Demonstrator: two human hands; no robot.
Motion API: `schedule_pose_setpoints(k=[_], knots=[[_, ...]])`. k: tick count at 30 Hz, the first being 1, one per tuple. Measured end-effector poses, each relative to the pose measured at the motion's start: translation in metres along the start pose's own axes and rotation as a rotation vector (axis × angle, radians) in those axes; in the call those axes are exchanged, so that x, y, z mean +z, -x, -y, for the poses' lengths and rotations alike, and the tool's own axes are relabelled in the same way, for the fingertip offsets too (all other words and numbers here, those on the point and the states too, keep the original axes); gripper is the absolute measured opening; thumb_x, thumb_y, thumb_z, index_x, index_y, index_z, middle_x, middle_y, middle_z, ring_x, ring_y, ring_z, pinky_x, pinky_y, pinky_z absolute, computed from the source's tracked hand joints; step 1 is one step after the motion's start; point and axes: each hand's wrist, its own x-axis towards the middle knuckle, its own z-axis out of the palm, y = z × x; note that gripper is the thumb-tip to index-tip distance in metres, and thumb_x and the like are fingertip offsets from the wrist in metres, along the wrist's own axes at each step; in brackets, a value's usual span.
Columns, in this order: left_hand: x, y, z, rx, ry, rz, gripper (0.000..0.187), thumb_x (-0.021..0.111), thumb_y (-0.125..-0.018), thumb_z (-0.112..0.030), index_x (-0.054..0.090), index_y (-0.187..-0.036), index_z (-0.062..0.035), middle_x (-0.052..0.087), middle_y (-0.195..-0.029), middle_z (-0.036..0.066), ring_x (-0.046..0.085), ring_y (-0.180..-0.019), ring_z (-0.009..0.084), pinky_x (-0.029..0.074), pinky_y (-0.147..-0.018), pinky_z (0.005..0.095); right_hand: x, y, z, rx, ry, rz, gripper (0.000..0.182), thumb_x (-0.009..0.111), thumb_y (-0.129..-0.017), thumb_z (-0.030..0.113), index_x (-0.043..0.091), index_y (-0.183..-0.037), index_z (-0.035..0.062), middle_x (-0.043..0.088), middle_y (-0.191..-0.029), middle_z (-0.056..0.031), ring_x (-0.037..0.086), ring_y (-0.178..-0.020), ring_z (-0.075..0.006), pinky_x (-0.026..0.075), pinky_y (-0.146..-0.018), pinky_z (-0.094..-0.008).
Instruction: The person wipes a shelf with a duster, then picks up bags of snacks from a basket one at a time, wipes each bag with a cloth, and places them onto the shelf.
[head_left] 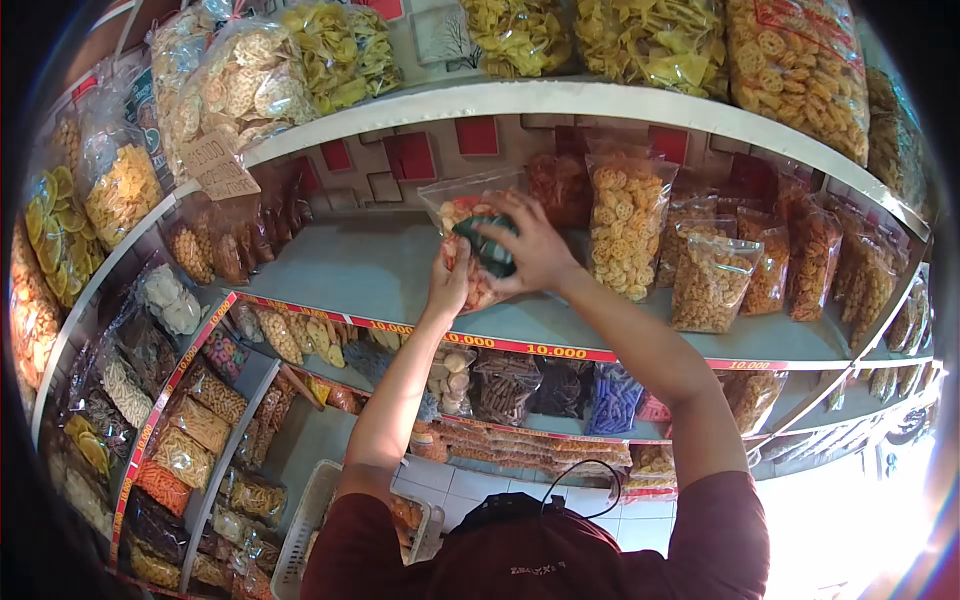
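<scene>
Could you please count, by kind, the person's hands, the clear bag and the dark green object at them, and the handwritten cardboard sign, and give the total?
Hands: 2 (left hand, right hand)
Clear bag: 1
Dark green object: 1
Handwritten cardboard sign: 1
Total: 5

A person in a dark red shirt (620, 570) reaches up to a grey shelf (350, 265), the left hand (451, 282) gripping a clear bag of reddish snacks (455, 212) by its side. The right hand (535, 245) holds a dark green object (492, 245) against the bag's front; what it is cannot be told. Just right of the hands stands a bag of wheel-shaped snacks (630, 225). Bags of yellow chips (650, 45) line the upper shelf (540, 98), and a strip marked 10.000 (555, 352) edges the grey shelf. Lower left sits a pale basket (302, 515).
</scene>
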Motion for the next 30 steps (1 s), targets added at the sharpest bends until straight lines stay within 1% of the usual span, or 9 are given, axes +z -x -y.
schedule_pose_setpoints(k=[1,2,5,9,16,18,21,26,30], knots=[[0.001,-0.002,0.001,0.007,-0.044,-0.018,0.036,0.050,-0.104,-0.038,0.055,-0.122,-0.0070,0.061,-0.097,-0.001,0.057,-0.079,0.0038,0.047,-0.067,0.0206,0.002,0.004,-0.004,0.104,-0.001,-0.022,0.076,0.074,-0.071,0.051,0.053,-0.136,0.0166,0.039,-0.149,-0.0162,0.043,-0.133,-0.0365,0.033,-0.111,-0.0535],[-0.003,-0.001,0.000,-0.053,0.032,0.070,0.044,0.051,-0.102,-0.045,0.056,-0.122,-0.0063,0.062,-0.100,-0.001,0.058,-0.090,0.0059,0.048,-0.080,0.0231,0.005,0.005,-0.010,0.211,-0.046,0.041,0.084,0.075,-0.068,0.054,0.050,-0.140,0.0172,0.031,-0.154,-0.0166,0.039,-0.135,-0.0382,0.032,-0.111,-0.0549],[0.006,0.007,-0.015,-0.112,-0.075,-0.047,0.052,0.051,-0.100,-0.052,0.057,-0.123,-0.0062,0.062,-0.105,0.000,0.059,-0.099,0.0082,0.048,-0.086,0.0253,0.011,0.015,-0.005,0.212,-0.094,0.079,0.089,0.075,-0.069,0.053,0.044,-0.145,0.0180,0.030,-0.154,-0.0167,0.040,-0.134,-0.0379,0.033,-0.111,-0.0546],[-0.008,0.000,-0.001,-0.230,0.053,0.083,0.064,0.050,-0.099,-0.056,0.050,-0.136,-0.0041,0.061,-0.122,0.007,0.058,-0.110,0.0142,0.047,-0.095,0.0301,0.020,0.021,0.001,0.213,-0.058,0.059,0.088,0.072,-0.073,0.051,0.038,-0.148,0.0189,0.032,-0.152,-0.0162,0.040,-0.133,-0.0374,0.033,-0.110,-0.0554],[-0.005,0.002,-0.006,-0.187,0.001,0.120,0.074,0.041,-0.102,-0.057,0.034,-0.148,-0.0005,0.051,-0.138,0.010,0.050,-0.128,0.0175,0.044,-0.104,0.0311,0.026,0.023,-0.006,0.180,-0.119,-0.032,0.081,0.075,-0.076,0.042,0.040,-0.144,0.0172,0.040,-0.142,-0.0168,0.044,-0.129,-0.0372,0.040,-0.104,-0.0508],[-0.003,0.004,-0.008,-0.153,-0.073,0.099,0.074,0.040,-0.102,-0.058,0.034,-0.148,0.0000,0.052,-0.138,0.011,0.051,-0.128,0.0176,0.044,-0.104,0.0312,0.028,0.021,-0.009,0.189,-0.136,-0.110,0.077,0.076,-0.077,0.039,0.042,-0.142,0.0162,0.041,-0.138,-0.0173,0.046,-0.126,-0.0367,0.042,-0.103,-0.0496],[-0.003,0.004,-0.007,-0.133,-0.107,0.100,0.074,0.039,-0.101,-0.059,0.037,-0.145,0.0001,0.053,-0.136,0.010,0.053,-0.125,0.0176,0.044,-0.103,0.0307,0.041,0.018,-0.002,0.460,-0.120,-0.237,0.070,0.075,-0.079,0.037,0.045,-0.138,0.0151,0.042,-0.136,-0.0169,0.048,-0.123,-0.0368,0.042,-0.103,-0.0495],[-0.026,-0.010,0.014,-0.240,-0.162,0.094,0.068,0.039,-0.101,-0.061,0.047,-0.132,-0.0006,0.058,-0.121,0.009,0.059,-0.112,0.0160,0.047,-0.096,0.0287,0.044,0.017,0.003,0.050,-0.141,-0.063,0.062,0.073,-0.080,0.036,0.052,-0.133,0.0141,0.054,-0.124,-0.0143,0.051,-0.121,-0.0325,0.044,-0.100,-0.0459],[-0.013,-0.004,0.004,-0.198,-0.106,0.102,0.064,0.045,-0.098,-0.063,0.058,-0.111,-0.0019,0.065,-0.096,0.007,0.063,-0.091,0.0128,0.051,-0.083,0.0285,0.035,0.019,-0.009,0.135,-0.115,-0.044,0.060,0.070,-0.081,0.038,0.053,-0.133,0.0145,0.053,-0.125,-0.0137,0.051,-0.120,-0.0327,0.043,-0.101,-0.0442]])
